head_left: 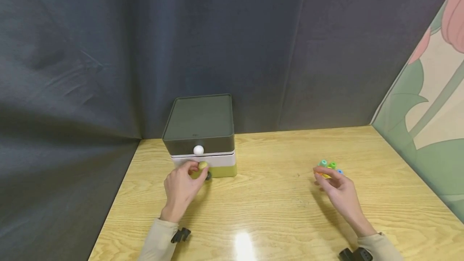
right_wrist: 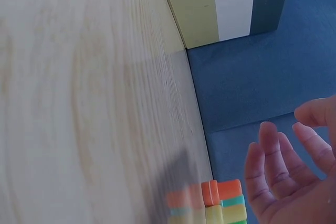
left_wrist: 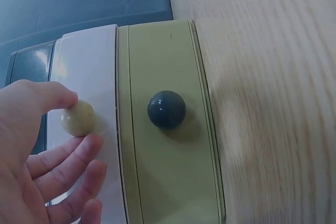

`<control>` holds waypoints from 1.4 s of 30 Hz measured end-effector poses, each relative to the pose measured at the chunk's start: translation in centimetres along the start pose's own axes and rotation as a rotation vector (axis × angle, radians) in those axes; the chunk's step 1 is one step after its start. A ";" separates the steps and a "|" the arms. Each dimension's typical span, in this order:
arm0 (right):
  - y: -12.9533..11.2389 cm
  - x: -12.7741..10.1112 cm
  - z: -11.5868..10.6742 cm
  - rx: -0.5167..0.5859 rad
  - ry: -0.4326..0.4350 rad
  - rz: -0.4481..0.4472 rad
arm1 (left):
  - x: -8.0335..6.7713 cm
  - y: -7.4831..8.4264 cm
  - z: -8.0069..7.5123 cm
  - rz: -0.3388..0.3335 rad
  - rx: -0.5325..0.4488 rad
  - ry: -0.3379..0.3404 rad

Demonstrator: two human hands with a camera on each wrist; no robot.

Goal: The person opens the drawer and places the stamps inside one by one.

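A small three-drawer chest (head_left: 198, 118) stands at the back of the wooden table (head_left: 275, 212). Its top drawer is dark grey with a white knob (head_left: 198, 150). The white middle drawer (left_wrist: 89, 66) has a cream knob (head_left: 203, 165) (left_wrist: 77, 118). The olive bottom drawer (left_wrist: 173, 171) has a dark knob (head_left: 208, 175) (left_wrist: 166, 109). All drawers look closed. My left hand (head_left: 193, 171) (left_wrist: 37, 135) pinches the cream knob between thumb and fingers. My right hand (head_left: 326, 178) (right_wrist: 286, 177) hovers with relaxed fingers just beside a cluster of coloured blocks (head_left: 328, 166) (right_wrist: 223, 203), holding nothing.
A dark curtain (head_left: 108, 51) hangs behind and to the left of the table. A floral panel (head_left: 427, 104) borders the right side. The table's left edge (head_left: 116, 204) lies close to my left arm.
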State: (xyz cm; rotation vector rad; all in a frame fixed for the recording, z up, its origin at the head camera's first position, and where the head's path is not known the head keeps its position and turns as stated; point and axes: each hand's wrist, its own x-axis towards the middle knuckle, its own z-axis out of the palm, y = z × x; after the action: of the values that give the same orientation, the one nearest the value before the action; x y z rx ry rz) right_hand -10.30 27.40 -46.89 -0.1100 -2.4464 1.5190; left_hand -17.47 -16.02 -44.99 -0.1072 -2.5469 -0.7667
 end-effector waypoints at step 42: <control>2.7 2.7 -7.1 -0.340 -0.076 0.146 | -4.8 0.8 -4.0 0.017 0.066 -0.059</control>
State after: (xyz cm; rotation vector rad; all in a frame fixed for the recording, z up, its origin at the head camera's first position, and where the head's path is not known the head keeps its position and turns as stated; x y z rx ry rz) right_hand -11.28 35.28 -45.81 -0.3056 -2.7921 1.1621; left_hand -11.43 -17.20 -43.91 -0.1317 -2.6212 -0.6814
